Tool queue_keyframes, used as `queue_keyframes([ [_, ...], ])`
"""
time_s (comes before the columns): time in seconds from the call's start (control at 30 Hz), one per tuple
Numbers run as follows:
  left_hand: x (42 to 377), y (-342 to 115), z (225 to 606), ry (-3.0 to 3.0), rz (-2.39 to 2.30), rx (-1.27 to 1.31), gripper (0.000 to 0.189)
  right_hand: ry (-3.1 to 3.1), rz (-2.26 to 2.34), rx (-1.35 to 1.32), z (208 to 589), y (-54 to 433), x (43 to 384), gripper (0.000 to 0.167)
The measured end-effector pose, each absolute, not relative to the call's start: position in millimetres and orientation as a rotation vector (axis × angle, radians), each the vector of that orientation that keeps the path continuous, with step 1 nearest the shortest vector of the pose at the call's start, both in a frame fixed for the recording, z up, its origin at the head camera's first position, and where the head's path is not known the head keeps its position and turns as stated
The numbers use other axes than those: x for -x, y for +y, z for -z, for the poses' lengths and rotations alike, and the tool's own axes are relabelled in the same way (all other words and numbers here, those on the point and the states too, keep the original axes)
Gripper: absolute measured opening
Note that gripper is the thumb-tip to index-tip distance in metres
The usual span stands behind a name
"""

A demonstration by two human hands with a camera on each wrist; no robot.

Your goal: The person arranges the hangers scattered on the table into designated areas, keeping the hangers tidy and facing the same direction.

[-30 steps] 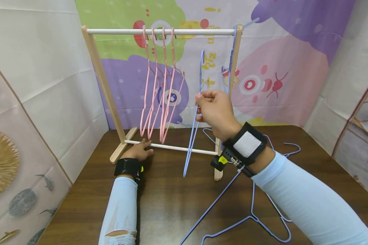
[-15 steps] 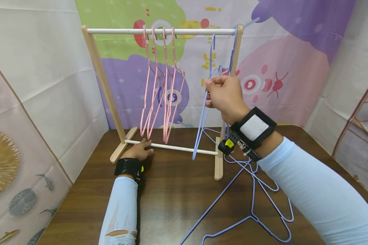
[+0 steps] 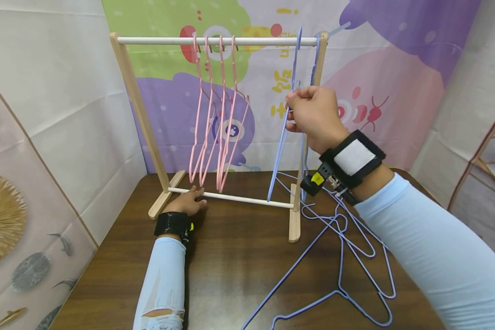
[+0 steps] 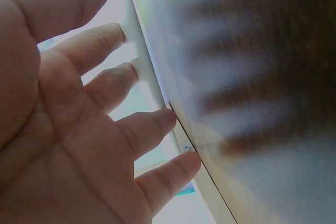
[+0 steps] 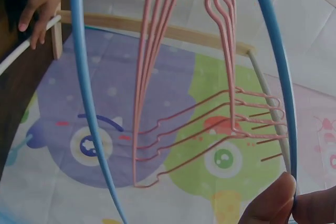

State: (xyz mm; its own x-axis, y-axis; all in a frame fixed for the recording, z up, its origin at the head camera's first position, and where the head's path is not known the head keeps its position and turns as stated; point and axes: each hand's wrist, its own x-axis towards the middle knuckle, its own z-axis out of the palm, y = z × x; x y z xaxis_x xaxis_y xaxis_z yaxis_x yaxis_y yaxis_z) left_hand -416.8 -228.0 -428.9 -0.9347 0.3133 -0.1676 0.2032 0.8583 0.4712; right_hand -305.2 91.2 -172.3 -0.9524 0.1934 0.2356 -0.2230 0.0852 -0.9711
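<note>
My right hand (image 3: 316,112) pinches a blue hanger (image 3: 278,155) between thumb and fingers, below its hook. The hook's top rises above the rack's white top bar (image 3: 165,41), near the right end; I cannot tell whether it rests on the bar. In the right wrist view, thumb and finger meet on the blue hanger's wire (image 5: 284,77). My left hand (image 3: 185,203) lies at the rack's white lower bar (image 3: 247,200), fingers spread and fairly straight, fingertips at the bar in the left wrist view. Several pink hangers (image 3: 221,114) hang left of centre on the top bar.
Another blue hanger (image 3: 315,64) hangs beside the rack's right wooden post (image 3: 321,62). Several blue hangers (image 3: 340,268) lie overlapping on the brown table (image 3: 227,275), to the right. A cartoon-patterned cloth (image 3: 363,119) hangs behind the rack.
My right hand has lifted the blue hanger up and to the right, bringing its hook from below the top bar to the bar's height. The left hand has stayed in place.
</note>
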Motion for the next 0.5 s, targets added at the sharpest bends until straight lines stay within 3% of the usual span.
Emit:
queue_keyframes([
  [0.2,416.0,-227.6,427.6,2.793,-0.662,-0.398,0.061,-2.097,-1.912,-0.021,160.0,98.1,306.0,0.031],
  [0.5,416.2,-228.4,428.8,2.795,-0.655,-0.395,0.061,-2.103,-1.879,0.010,158.4,109.2,313.2,0.033],
])
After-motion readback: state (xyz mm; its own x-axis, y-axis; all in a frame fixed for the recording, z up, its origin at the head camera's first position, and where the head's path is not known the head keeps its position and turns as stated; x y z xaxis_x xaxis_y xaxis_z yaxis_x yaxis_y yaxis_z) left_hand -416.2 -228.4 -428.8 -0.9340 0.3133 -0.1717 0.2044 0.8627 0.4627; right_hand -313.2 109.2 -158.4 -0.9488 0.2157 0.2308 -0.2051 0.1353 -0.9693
